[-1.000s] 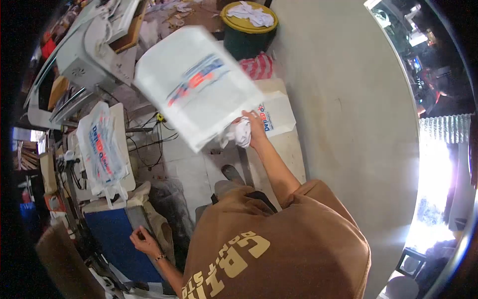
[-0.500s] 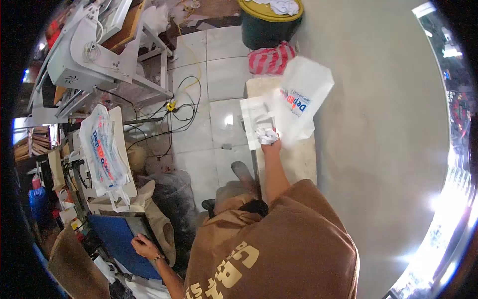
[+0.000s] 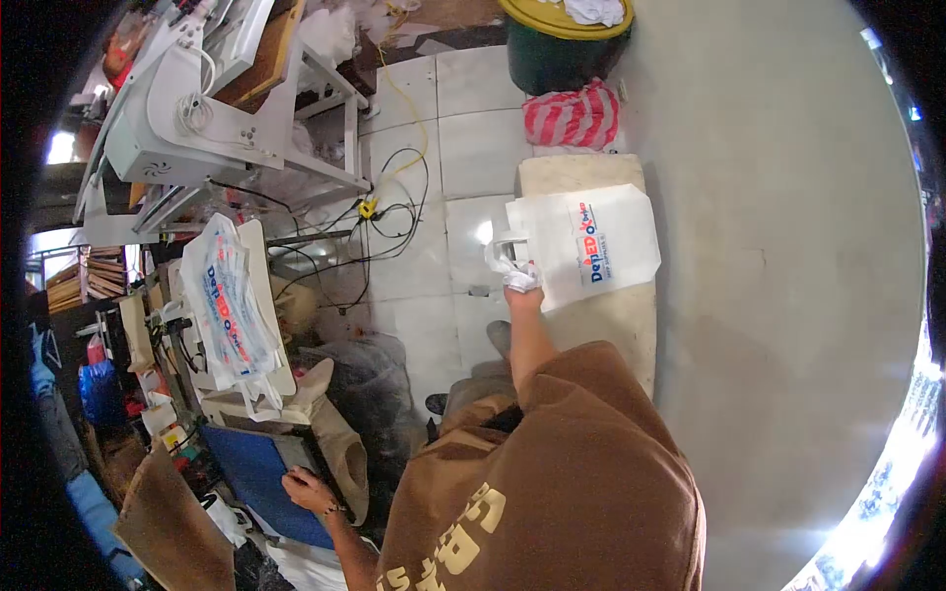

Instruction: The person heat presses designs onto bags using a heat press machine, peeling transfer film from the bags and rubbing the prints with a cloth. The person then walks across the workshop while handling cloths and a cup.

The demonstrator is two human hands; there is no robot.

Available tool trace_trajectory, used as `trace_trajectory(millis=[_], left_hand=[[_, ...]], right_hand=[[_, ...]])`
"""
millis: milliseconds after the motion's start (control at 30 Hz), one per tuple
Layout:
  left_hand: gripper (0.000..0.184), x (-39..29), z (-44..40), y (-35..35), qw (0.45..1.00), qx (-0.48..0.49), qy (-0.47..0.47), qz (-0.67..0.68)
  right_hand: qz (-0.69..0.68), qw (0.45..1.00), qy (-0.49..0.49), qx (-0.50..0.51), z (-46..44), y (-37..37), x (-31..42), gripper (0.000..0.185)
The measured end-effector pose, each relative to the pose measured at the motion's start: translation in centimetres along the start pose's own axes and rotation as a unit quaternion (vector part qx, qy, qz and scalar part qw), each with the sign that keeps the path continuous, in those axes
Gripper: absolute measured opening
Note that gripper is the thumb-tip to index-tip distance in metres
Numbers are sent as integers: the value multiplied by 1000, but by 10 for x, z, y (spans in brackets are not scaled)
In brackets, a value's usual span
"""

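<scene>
My right hand (image 3: 523,298) is closed on a crumpled white cloth (image 3: 520,277), beside the handles of a white bag (image 3: 628,231). The bag lies flat on a pale bench (image 3: 611,345), its blue and red print facing up. At lower left, my left hand (image 3: 310,490) has its fingers curled at the grey border of a framed blue panel (image 3: 241,463); the fingertips are partly hidden. Above that panel, a stack of similar printed white bags (image 3: 227,305) lies on a light board, with handles hanging over its near end.
A grey-white machine (image 3: 158,153) on a metal frame stands at upper left. Black cables and a yellow plug (image 3: 368,208) lie on the tiled floor. Beyond the bench are a red-and-white striped bundle (image 3: 572,116) and a green bin (image 3: 562,61) with a yellow rim. A plain wall (image 3: 769,295) runs along the right.
The white bag, raised and tilted before, now lies flat and turned on the bench. My right hand has shifted toward the bench's left edge with the cloth. The left hand stays at the panel.
</scene>
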State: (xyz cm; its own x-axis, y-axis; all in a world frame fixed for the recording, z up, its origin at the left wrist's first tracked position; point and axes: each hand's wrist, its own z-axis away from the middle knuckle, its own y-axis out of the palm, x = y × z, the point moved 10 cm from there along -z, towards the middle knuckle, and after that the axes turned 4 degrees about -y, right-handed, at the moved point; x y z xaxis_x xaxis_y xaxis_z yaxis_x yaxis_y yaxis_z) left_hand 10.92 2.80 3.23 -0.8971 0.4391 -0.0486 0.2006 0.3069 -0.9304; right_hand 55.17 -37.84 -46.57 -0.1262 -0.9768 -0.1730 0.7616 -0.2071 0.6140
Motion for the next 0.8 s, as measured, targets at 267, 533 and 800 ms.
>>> trace_trajectory(millis=[267,533,800], left_hand=[[39,-13,1,-6,1000,-4,10,-2],[40,-18,5,-15,997,-47,47,29],[37,-8,4,-5,999,-13,28,18]], right_hand=[[-38,990,105,83,-2,17,-21,24],[327,914,235,-59,15,-32,-24,27],[808,575,13,125,45,23,45,19]])
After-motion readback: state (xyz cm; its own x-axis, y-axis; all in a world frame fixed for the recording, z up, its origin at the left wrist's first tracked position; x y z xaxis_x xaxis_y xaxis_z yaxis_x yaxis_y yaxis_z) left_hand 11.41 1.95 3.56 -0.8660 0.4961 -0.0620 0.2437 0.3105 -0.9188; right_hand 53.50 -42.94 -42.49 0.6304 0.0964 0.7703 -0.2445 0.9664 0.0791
